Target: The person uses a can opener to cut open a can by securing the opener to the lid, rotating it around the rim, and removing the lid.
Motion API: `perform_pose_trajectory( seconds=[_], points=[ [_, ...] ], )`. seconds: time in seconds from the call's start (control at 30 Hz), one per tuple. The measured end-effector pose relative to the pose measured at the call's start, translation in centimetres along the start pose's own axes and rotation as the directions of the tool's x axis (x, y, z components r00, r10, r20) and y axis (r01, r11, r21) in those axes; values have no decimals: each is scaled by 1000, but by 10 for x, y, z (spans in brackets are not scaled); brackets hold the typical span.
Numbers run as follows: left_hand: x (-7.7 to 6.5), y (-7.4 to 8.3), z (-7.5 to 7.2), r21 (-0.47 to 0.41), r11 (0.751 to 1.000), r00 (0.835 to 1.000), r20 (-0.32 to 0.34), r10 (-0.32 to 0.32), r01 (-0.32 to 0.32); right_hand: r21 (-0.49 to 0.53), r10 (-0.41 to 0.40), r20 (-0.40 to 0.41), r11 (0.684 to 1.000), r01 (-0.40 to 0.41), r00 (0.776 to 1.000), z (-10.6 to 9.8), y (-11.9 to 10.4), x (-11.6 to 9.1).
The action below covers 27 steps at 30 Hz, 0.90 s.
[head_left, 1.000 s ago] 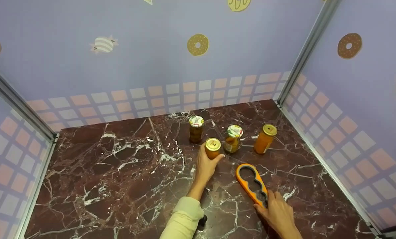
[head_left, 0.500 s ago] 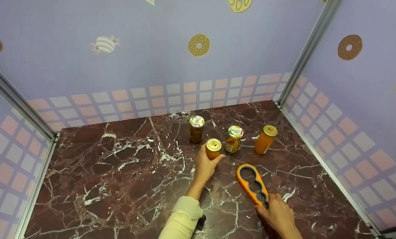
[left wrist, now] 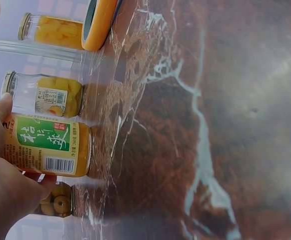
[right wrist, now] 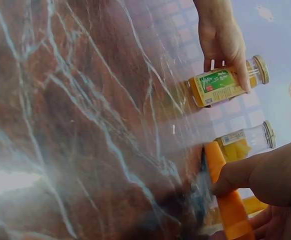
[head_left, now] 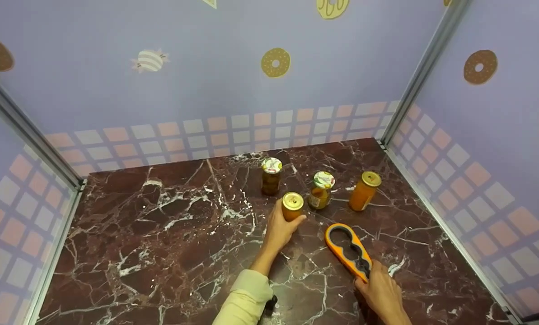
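Observation:
My left hand [head_left: 280, 230] grips a glass jar of orange fruit [left wrist: 48, 145] with a gold lid and a yellow-green label. It is upright, its base at or close to the tabletop. The right hand [head_left: 381, 289] holds an orange jar opener [head_left: 348, 250] by its narrow end, and the grey-lined rings of the opener point away from me. In the right wrist view, the thumb [right wrist: 235, 175] presses on the opener's orange side. The opener is apart from every jar in the head view.
Behind the held jar stand a dark jar [head_left: 270, 180] with a patterned lid, a jar of yellow fruit [head_left: 320, 196] and, further right, a gold-lidded orange jar [head_left: 362, 196]. Patterned walls [head_left: 206, 90] border the dark marbled table [head_left: 161, 253].
The head view has shifted slightly. My right hand has turned the jar opener a little, while my left hand keeps its grip on the jar almost in place.

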<state>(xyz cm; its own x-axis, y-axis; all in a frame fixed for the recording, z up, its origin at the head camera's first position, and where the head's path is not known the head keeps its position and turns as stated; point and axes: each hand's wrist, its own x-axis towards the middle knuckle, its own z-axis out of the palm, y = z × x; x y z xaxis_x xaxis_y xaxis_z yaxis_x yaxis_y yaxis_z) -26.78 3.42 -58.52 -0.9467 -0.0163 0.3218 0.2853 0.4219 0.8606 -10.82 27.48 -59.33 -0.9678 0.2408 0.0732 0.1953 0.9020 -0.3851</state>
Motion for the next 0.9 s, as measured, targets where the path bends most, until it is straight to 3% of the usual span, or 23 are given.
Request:
perform_pose_trajectory(
  seconds=[0.27, 0.67, 0.9],
  points=[
    [-9, 0, -12, 3, 1000, 998, 67, -22, 22, 24, 17, -11, 1000, -17, 1000, 4, -5, -1],
    [-24, -4, -27, -26, 1000, 997, 74, 2, 0, 119, -1, 19, 993, -1, 1000, -5, -23, 1],
    [-32, -4, -36, -29, 999, 996, 86, -12, 14, 136, -34, -40, 990, 39, 999, -11, -35, 1]
  ],
)
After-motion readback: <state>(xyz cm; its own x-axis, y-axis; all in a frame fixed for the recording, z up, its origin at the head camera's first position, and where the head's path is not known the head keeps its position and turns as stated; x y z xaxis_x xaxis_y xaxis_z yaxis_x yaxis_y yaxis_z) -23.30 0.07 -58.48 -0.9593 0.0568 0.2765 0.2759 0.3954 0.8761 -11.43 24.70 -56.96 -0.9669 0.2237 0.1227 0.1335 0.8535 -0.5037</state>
